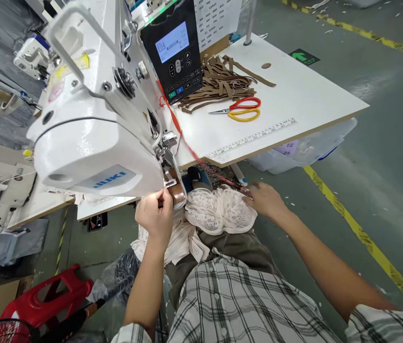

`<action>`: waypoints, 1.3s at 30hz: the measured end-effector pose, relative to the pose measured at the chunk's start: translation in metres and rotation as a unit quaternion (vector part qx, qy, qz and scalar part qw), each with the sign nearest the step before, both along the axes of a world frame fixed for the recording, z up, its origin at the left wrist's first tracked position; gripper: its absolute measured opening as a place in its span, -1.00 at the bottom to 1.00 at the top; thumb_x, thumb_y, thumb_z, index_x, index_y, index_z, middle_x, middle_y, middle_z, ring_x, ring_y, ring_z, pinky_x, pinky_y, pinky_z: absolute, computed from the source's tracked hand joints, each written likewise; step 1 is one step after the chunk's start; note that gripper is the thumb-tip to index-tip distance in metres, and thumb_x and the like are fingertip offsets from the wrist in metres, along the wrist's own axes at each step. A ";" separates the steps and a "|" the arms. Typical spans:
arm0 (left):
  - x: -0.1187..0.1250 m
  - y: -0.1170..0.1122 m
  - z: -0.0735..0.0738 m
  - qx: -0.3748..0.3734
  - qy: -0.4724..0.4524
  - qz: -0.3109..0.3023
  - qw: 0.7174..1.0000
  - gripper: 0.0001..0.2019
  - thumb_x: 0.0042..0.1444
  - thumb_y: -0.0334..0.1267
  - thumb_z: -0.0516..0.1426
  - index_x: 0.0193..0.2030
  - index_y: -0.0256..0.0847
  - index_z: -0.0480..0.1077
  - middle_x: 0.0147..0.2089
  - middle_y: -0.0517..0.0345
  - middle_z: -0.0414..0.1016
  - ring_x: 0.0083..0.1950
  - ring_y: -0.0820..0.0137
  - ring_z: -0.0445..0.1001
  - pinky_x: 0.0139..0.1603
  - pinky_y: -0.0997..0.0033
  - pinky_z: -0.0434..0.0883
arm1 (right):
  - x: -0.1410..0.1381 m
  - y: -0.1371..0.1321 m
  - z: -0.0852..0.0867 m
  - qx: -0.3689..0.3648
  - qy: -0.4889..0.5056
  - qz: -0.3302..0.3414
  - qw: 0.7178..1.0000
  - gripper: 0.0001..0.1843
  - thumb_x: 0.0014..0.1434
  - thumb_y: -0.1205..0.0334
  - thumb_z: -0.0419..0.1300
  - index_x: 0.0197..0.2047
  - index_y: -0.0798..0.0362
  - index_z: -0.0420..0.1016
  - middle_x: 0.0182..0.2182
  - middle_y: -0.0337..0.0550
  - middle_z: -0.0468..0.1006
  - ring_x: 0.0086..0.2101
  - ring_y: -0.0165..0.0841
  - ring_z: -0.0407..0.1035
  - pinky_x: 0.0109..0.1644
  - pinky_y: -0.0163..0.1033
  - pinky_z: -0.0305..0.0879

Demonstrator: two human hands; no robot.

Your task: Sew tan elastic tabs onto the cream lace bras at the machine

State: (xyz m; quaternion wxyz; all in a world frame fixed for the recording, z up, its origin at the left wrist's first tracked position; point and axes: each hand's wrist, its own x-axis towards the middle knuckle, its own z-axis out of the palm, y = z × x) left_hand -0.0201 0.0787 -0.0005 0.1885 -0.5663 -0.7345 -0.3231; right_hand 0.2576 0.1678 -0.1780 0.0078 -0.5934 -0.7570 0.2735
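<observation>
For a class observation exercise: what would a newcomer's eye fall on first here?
The white JUKI sewing machine fills the upper left. Right of it, red-and-yellow scissors lie on the white tabletop. Below, a pale lace garment sits on the lap, between the left hand and right hand.

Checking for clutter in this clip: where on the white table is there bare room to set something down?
The white tabletop is bare right of the scissors, out to its right corner, and between scissors and printed ruler. It's crowded beside the control panel, where brown straps pile up, and under the sewing head, by the left hand.
</observation>
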 end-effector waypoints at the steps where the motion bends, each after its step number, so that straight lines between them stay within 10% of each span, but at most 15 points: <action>1: 0.001 0.000 0.001 -0.014 0.009 0.007 1.000 -0.78 0.24 -0.18 0.14 -0.40 -0.16 0.51 -0.50 0.17 0.48 -0.40 0.41 0.41 -0.33 0.43 0.24 | 0.006 0.000 -0.010 -0.020 -0.021 0.010 1.000 -0.46 0.26 0.04 0.05 0.16 0.23 0.41 0.20 0.36 0.32 0.17 0.14 0.26 0.17 0.11 0.25; 18: 0.013 0.004 0.032 -0.195 0.034 0.081 0.977 -0.67 0.24 -0.12 0.08 -0.48 -0.14 0.54 -0.66 0.22 0.34 -0.55 0.44 0.27 -0.47 0.36 -0.08 | 0.007 0.000 -0.017 -0.110 0.047 0.017 0.993 -0.32 0.31 -0.12 -0.15 0.28 0.16 0.28 0.30 0.21 0.21 0.27 0.06 0.15 0.15 0.01 0.34; 39: 0.013 0.006 0.031 -0.174 0.028 0.070 0.982 -0.69 0.21 -0.12 0.11 -0.46 -0.17 0.55 -0.66 0.20 0.33 -0.55 0.44 0.26 -0.45 0.37 -0.04 | 0.009 0.001 -0.032 -0.079 0.088 0.004 0.993 -0.43 0.27 -0.04 -0.05 0.17 0.14 0.38 0.23 0.22 0.33 0.20 0.05 0.25 0.15 0.04 0.32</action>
